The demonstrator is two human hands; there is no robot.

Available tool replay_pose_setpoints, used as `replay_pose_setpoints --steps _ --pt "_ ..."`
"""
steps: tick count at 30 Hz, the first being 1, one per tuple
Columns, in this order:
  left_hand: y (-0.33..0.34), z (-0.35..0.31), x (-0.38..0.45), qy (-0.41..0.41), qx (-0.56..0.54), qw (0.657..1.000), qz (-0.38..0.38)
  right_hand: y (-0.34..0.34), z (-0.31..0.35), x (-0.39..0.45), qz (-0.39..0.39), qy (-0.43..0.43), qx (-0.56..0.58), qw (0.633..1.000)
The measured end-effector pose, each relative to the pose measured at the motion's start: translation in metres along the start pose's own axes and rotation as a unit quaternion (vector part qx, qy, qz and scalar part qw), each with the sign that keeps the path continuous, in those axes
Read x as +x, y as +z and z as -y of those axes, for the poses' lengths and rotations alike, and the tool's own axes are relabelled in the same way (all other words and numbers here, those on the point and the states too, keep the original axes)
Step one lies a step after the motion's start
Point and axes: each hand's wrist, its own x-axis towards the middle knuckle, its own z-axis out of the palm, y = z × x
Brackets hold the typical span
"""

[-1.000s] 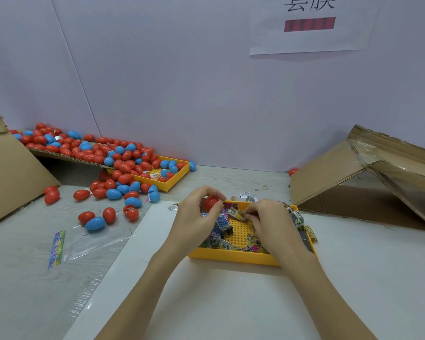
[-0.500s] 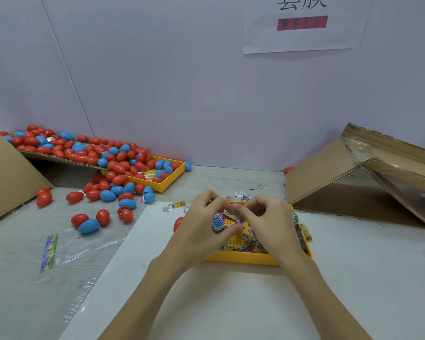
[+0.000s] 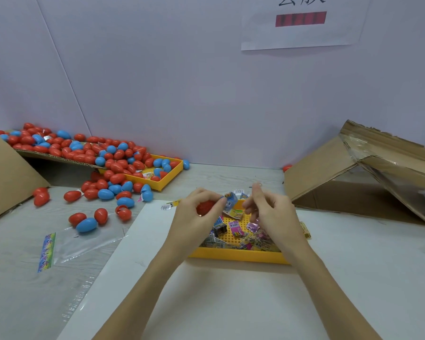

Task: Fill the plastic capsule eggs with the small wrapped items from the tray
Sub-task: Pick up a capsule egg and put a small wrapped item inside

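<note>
Above the yellow tray [image 3: 238, 257], a red egg [image 3: 205, 207] is gripped in the left hand [image 3: 194, 217], a wrapped item [image 3: 231, 201] now at its mouth. The right hand [image 3: 272, 212] has drawn apart, fingers loosely curled, holding nothing visible; insertion appears 1 push from done.

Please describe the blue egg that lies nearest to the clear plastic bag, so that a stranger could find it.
Start at the clear plastic bag with the rainbow strip, left of the white sheet. Just above its top edge lies one blue egg. The three loose eggs closest to it are all red.
</note>
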Motion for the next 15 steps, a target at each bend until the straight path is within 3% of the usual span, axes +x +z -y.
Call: replay_pose_setpoints --steps 3,6,11,15 --pt "-0.0024 0.0006 0.0011 -0.052 -0.041 0.998 0.006 -0.0026 0.0011 -0.0009 0.07 0.011 0.048 0.996" --pt "-0.0021 0.0023 0.001 -0.05 -0.042 0.998 0.002 -0.0026 0.0015 -0.003 0.126 -0.01 0.057 0.99" --pt "-0.0015 0.005 0.0015 -0.032 -0.052 0.998 0.008 -0.0025 -0.0006 -0.0039 0.126 -0.023 0.04 0.991" --pt "-0.005 0.0054 0.0037 -0.092 -0.101 0.99 0.032 -0.0036 -0.0018 -0.0029 0.098 -0.005 0.041 0.994"
